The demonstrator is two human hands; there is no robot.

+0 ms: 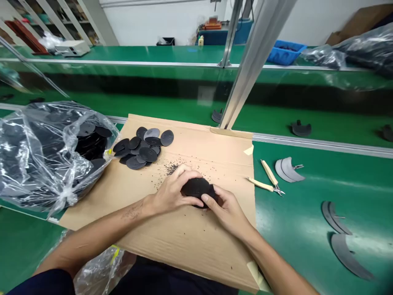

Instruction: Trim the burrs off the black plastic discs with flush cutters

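Held discs (195, 187): black, apparently at least two, count not clear; raised above the middle of the cardboard (227, 155).
Left hand (173, 189): fingers and thumb closed round the held discs from the left.
Right hand (229, 209): closed on their right end, thumb pressed on the near face.
Crumbs (172, 168): small, black, scattered on the middle of the cardboard, thickest just beyond the left hand.
Pile (148, 154): loose black and grey discs, overlapping, on the far left part of the cardboard.
Bag (33, 143): clear plastic, filled with black discs, open towards the cardboard, lapping its left edge.
Pliers (269, 172): one pair, cream handles spread, at the cardboard's right edge, one handle end over it.
Curved pieces (288, 170): grey, in three spots on the green table (294, 233), right of the cardboard.
Post (250, 61): metal, rising at the cardboard's far edge.
Blue bin (285, 52): well beyond the cardboard, to the right.
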